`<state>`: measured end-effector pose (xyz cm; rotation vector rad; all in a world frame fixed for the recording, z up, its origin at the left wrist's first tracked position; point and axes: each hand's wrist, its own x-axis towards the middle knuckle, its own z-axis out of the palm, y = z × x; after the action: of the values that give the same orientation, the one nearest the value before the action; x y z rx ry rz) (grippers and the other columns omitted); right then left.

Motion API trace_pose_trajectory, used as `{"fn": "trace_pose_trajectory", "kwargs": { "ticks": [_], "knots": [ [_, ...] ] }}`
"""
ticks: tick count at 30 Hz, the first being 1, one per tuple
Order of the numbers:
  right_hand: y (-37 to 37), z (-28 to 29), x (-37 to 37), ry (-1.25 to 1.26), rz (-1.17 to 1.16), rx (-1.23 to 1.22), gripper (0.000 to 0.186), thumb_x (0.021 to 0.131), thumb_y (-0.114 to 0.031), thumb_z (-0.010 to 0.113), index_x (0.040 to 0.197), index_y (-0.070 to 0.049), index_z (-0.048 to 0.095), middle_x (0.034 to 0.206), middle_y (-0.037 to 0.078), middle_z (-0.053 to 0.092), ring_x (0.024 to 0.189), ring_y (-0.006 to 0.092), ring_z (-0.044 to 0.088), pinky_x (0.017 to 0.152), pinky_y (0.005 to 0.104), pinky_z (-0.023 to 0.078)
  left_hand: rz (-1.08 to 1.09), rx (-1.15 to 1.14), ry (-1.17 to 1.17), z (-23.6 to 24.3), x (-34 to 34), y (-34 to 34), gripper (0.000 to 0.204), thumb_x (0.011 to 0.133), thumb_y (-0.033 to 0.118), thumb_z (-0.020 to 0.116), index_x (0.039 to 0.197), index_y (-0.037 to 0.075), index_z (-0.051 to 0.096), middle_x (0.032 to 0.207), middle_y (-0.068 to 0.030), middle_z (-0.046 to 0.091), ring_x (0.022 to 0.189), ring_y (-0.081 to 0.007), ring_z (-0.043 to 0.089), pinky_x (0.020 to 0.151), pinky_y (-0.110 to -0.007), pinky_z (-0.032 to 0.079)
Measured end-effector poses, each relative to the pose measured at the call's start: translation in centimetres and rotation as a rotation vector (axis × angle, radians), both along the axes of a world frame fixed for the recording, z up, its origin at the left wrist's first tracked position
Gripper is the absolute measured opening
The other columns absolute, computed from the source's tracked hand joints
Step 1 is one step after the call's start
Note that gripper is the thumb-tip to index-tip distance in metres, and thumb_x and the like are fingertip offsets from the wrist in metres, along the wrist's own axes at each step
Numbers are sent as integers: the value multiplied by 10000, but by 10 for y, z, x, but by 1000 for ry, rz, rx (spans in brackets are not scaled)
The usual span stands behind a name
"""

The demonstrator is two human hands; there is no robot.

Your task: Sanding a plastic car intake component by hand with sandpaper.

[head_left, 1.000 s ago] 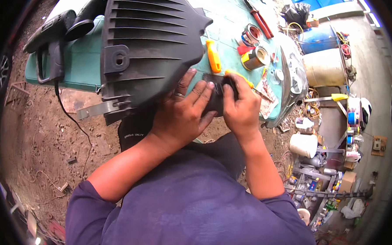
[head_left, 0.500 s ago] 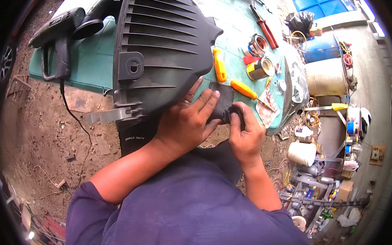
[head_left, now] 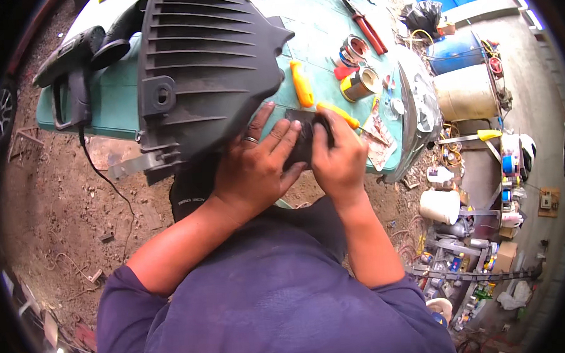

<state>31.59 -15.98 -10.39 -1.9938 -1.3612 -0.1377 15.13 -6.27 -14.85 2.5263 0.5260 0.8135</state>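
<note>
My left hand (head_left: pixel 257 168) lies with fingers apart on a dark rough sheet (head_left: pixel 297 118), beside the lower edge of a big black ribbed plastic part (head_left: pixel 200 85). My right hand (head_left: pixel 337 158) is curled over the same sheet, pinching a small dark piece that its fingers mostly hide. Just beyond are a yellow-handled tool (head_left: pixel 302 84) and a yellow-handled screwdriver (head_left: pixel 337 114), whose shaft reaches over a stained paper scrap (head_left: pixel 380 148). All sit on a turquoise tabletop (head_left: pixel 98 135).
A black heat gun (head_left: pixel 70 78) with a trailing cord rests at the left. Beyond my hands are open cans (head_left: pixel 362 85) and red-handled pliers (head_left: pixel 367 24). Clear plastic wrap (head_left: pixel 417 88) lines the right edge. Drums (head_left: pixel 465 96), a white bucket (head_left: pixel 440 206) and clutter stand at right.
My right hand drew toward me along the dark sheet, then pushed back away from me to its upper part. My left hand stays on the sheet. The view has shifted slightly.
</note>
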Motion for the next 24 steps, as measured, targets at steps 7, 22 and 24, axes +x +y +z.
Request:
{"fn": "trace_pose_trajectory", "kwargs": {
  "ticks": [7, 22, 24],
  "knots": [
    [-7, -11, 3, -63, 3, 10, 240, 1036, -58, 733, 1258, 20, 785, 1094, 252, 828, 980, 445, 817, 874, 493, 653, -10, 10, 22, 2, -1, 1, 686, 943, 410, 875, 1528, 84, 724, 1486, -119, 733, 1616, -381, 487, 1360, -597, 307],
    [-54, -3, -13, 77, -26, -76, 225, 1024, -40, 742, 1241, 2, 782, 1068, 238, 826, 954, 426, 824, 829, 479, 656, 7, 46, 40, 4, 2, 0, 665, 959, 424, 872, 1515, 86, 733, 1509, -114, 736, 1614, -372, 487, 1333, -592, 341],
    [-78, -3, -19, 309, 14, -100, 196, 1062, -23, 709, 1248, 0, 767, 1012, 163, 817, 830, 272, 791, 736, 391, 629, 5, 54, 40, 5, 1, 3, 668, 955, 416, 878, 1516, 85, 732, 1506, -114, 738, 1617, -371, 484, 1334, -595, 339]
  ]
}}
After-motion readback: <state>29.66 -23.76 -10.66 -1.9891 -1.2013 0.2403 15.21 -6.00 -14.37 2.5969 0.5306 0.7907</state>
